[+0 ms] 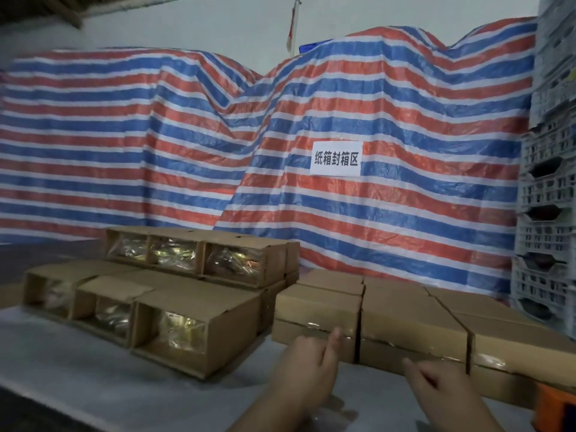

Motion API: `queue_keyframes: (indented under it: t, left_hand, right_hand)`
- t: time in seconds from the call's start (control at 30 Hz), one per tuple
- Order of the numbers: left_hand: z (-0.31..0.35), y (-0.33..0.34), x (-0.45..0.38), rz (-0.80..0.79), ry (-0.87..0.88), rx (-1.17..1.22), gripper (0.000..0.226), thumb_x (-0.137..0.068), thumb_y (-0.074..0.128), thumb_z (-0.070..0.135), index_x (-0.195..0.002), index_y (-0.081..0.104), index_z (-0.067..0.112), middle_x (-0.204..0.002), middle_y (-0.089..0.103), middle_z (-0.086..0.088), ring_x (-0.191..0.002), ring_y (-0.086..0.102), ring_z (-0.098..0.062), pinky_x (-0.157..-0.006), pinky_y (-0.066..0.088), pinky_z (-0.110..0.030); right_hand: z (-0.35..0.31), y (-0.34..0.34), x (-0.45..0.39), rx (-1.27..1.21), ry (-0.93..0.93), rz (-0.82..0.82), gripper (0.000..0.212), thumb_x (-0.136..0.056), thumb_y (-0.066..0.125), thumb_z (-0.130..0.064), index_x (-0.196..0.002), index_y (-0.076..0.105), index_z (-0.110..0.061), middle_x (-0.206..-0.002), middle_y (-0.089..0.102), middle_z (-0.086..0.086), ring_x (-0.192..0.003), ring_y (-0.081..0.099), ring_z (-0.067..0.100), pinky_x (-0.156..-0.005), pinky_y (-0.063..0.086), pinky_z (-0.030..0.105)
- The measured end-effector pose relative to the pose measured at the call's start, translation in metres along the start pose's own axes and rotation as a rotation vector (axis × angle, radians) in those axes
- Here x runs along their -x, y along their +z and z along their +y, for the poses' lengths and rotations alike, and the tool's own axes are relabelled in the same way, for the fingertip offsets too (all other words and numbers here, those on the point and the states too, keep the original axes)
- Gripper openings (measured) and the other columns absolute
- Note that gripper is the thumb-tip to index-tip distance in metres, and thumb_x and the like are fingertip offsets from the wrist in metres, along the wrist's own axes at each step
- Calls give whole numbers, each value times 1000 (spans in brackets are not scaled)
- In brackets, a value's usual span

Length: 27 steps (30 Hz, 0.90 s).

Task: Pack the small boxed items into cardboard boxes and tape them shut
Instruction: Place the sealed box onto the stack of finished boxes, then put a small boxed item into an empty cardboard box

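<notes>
Nearest, two hands reach over the white table [78,363]. The left hand [307,363] has one finger straight, touching the taped seam of a shut box [318,310]; the other fingers look loosely bent and hold nothing. The right hand [436,377] lies loose by the next seam, its fingertips touching the tape [442,358]. An orange tool [558,406] peeks in at the near right. Left of the hands sit open boxes [193,332] with shiny packs showing. If the tape is not pressed flat, it could peel up and a box could pop open. A hard push could slide the shut boxes. Far behind hangs a striped sheet [187,135] with a sign [336,159].
</notes>
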<state>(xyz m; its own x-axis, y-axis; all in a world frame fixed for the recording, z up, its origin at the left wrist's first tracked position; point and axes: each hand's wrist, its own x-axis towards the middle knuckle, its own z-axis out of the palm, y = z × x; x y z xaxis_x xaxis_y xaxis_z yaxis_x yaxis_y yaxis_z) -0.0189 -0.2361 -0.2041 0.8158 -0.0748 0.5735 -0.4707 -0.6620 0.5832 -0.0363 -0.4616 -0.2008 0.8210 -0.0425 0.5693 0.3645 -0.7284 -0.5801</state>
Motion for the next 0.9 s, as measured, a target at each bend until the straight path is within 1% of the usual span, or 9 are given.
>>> queue_keyframes:
  t: [0.1,0.23,0.33,0.4,0.47,0.6,0.73,0.83,0.9]
  left_hand:
    - [1,-4,1,25,16,-6,61,-96,22,65,-61,56,28,-52,53,5,-54,53,-15,-50,32,-31]
    - [-1,-4,-1,76,66,-35,65,-97,24,62,-64,48,11,-63,59,-4,-59,56,-19,-54,38,-36]
    - [0,-4,1,113,98,-34,61,-98,24,57,-63,47,12,-63,59,-5,-59,56,-21,-54,38,-35]
    - [1,-3,1,132,99,-8,59,-100,27,53,-65,50,12,-62,58,-5,-59,56,-21,-54,40,-35]
    - [2,-4,1,174,86,60,56,-100,29,51,-65,51,13,-57,54,1,-54,52,-15,-54,41,-35]
    - [6,-26,-11,286,127,96,52,-100,31,48,-61,48,18,-53,50,7,-49,48,-8,-49,37,-31]
    - [7,-73,-34,353,304,-69,46,-103,33,40,-71,58,20,-61,57,6,-55,55,-8,-52,44,-25]
    - [-7,-114,-60,417,401,-215,36,-102,32,40,-85,60,25,-74,59,10,-67,56,-4,-61,45,-22]
    - [-20,-137,-80,421,405,-289,24,-101,36,37,-95,56,26,-85,56,11,-74,55,-3,-68,49,-27]
  right_hand:
    - [-3,-1,-1,29,13,-10,61,-95,65,-21,-41,36,-22,-42,44,-4,-46,48,0,-49,32,14]
    - [-9,0,1,58,-12,-9,65,-93,67,-20,-36,36,-26,-40,47,-6,-50,54,-2,-54,38,10]
    - [-12,3,3,65,-17,-29,63,-93,67,-21,-38,38,-25,-41,46,-6,-49,53,0,-53,36,14]
    - [-14,7,2,45,-2,-53,56,-93,67,-24,-43,41,-23,-45,47,-3,-50,52,3,-59,40,23]
    - [-28,11,-3,86,-19,-57,46,-93,66,-32,-52,49,-21,-52,55,-1,-54,55,5,-61,45,26]
    - [-71,23,-27,195,-170,-65,39,-95,58,-40,-62,56,-21,-61,62,-12,-56,58,3,-51,44,21]
    - [-125,42,-66,235,-336,3,40,-97,51,-43,-60,53,-30,-72,60,-31,-68,58,-7,-45,37,14]
    - [-164,65,-97,119,-419,41,34,-98,53,-44,-66,51,-34,-60,58,-13,-72,58,-11,-45,38,13]
    - [-186,79,-118,90,-445,49,25,-97,55,-42,-74,47,-36,-67,54,-14,-72,59,-2,-50,38,13]
